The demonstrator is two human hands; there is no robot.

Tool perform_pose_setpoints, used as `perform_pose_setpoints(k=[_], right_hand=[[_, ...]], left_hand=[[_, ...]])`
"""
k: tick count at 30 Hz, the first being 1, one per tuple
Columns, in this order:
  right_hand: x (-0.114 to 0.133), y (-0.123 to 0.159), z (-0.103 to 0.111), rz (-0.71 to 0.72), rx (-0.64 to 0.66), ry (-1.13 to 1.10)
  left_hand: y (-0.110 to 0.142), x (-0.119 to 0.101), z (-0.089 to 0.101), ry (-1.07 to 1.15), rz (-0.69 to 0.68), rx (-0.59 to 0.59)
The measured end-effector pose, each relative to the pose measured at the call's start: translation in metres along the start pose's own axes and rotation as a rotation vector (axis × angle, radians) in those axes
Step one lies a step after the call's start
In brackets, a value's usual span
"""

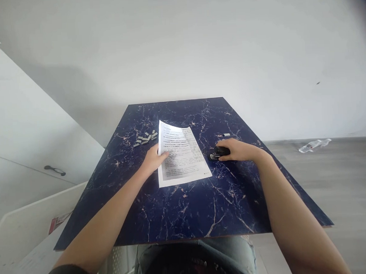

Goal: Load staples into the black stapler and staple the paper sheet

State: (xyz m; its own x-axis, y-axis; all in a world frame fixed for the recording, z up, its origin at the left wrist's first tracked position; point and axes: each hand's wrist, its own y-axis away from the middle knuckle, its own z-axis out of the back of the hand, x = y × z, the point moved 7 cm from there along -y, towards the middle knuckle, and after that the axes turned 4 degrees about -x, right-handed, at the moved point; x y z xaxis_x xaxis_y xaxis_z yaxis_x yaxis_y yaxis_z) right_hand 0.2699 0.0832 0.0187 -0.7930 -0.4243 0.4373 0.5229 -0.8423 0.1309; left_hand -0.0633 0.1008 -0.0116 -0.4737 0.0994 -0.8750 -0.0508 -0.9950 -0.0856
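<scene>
My left hand (153,157) grips the left edge of a printed paper sheet (180,157), its thumb on top of the print. The sheet is tilted up off the dark blue marble-patterned table (186,217); whether there is more than one page I cannot tell. To the right of the paper, my right hand (236,149) is wrapped around a small black stapler (219,152), whose front end points left toward the sheet's right edge. The stapler and the paper are apart.
Several small strips of staples (145,138) lie loosely behind my left hand. One more staple strip (226,134) lies beyond my right hand. A white cabinet (28,131) stands at the left, a wall at the back. Crumpled clear plastic (314,146) lies on the floor at right.
</scene>
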Motion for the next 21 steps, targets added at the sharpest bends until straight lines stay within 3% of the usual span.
perform_pose_setpoints(k=[7,21], right_hand=[[0.003,-0.001,0.001,0.010,-0.011,0.012],[-0.011,0.005,0.003,-0.030,0.015,0.004]], left_hand=[[-0.007,0.009,0.007,-0.069,-0.069,-0.097],[-0.004,0.017,-0.012,0.282,0.058,0.070]])
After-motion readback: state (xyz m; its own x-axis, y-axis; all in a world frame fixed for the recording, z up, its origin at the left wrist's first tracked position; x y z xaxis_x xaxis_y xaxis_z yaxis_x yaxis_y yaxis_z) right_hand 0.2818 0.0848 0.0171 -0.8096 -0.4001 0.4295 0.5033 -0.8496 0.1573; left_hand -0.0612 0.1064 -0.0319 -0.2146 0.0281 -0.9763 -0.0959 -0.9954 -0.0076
